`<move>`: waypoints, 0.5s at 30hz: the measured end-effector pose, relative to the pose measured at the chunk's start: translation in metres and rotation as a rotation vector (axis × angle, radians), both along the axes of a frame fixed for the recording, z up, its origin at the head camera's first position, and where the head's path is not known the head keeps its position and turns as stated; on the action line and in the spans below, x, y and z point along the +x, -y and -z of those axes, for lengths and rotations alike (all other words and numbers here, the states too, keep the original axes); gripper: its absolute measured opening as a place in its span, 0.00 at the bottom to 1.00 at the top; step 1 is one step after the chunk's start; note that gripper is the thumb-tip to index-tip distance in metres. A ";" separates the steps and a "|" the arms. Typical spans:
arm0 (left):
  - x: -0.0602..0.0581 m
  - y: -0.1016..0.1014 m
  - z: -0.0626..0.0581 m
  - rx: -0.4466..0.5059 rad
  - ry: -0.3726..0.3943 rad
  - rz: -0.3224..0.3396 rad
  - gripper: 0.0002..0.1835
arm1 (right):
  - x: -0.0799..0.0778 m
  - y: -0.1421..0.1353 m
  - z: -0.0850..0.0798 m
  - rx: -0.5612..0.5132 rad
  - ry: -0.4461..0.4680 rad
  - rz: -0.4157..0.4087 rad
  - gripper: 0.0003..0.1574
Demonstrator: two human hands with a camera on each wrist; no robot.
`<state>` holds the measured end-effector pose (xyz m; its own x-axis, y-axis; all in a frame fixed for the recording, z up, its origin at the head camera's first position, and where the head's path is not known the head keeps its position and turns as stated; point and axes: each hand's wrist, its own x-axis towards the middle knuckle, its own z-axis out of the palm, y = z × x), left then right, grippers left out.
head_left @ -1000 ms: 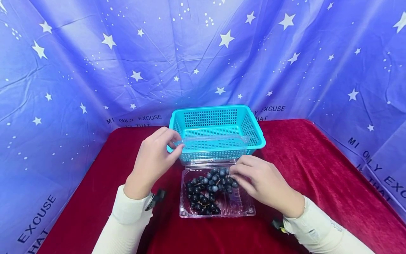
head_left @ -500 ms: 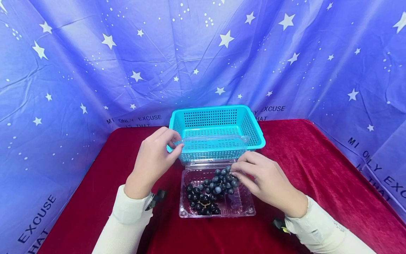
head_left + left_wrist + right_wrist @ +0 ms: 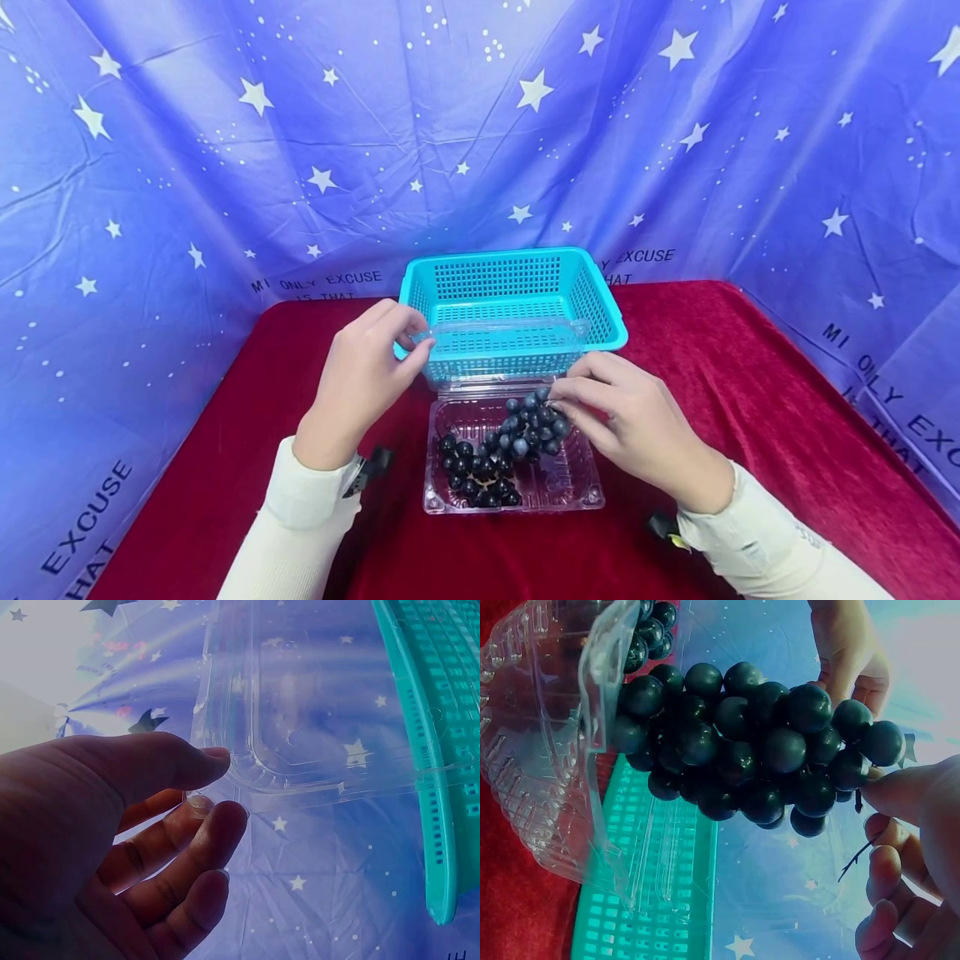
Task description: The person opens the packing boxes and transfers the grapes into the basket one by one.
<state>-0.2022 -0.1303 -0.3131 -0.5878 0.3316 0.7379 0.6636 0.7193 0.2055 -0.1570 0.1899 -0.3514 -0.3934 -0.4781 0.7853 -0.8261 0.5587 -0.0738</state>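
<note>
My left hand holds the upright lid of a clear plastic clamshell box by its corner. The lid shows between thumb and fingers in the left wrist view. With thumb and fingertips, my right hand pinches a bunch of dark grapes by its stem end. This bunch hangs tilted over the right part of the box base, its upper end raised. More dark grapes lie in the base's left half; whether they join the raised bunch I cannot tell.
A turquoise slotted basket stands right behind the box, partly seen through the lid. A red cloth covers the table. Behind hangs a blue curtain with white stars.
My right hand has moved slightly up and to the right, raising the grape bunch from the pile and leaving the other grapes lower left. The left hand and lid have stayed put.
</note>
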 end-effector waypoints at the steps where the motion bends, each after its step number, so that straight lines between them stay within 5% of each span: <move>1: 0.000 0.000 0.000 0.002 0.000 0.001 0.07 | 0.000 0.000 0.000 -0.002 -0.001 -0.002 0.10; 15: -0.002 -0.001 0.001 0.001 -0.013 0.010 0.07 | -0.001 -0.003 -0.009 0.059 0.026 0.006 0.14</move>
